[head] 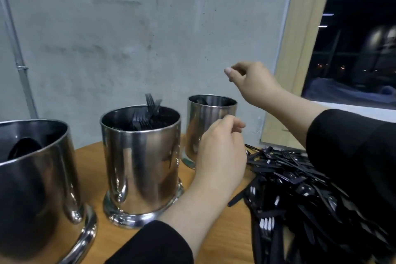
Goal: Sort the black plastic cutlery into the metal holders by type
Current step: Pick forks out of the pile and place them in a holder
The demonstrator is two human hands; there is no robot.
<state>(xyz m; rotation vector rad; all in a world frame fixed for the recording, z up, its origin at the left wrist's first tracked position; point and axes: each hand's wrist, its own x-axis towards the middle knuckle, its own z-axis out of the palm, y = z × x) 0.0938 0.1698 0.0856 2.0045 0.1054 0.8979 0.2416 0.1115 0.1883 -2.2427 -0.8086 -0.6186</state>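
Nearest holder (36, 178) stands left; cutlery pile (300, 188) crowds right hand (252, 81).

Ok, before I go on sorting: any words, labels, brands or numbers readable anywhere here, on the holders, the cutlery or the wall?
None can be read.
Three metal holders: plain shiny steel, only reflections, no label or stamp in view.
Black cutlery pile: any moulded marks are too small and blurred to tell.
Wall: bare grey concrete, no sign.
Window: dark, only lights and reflections.
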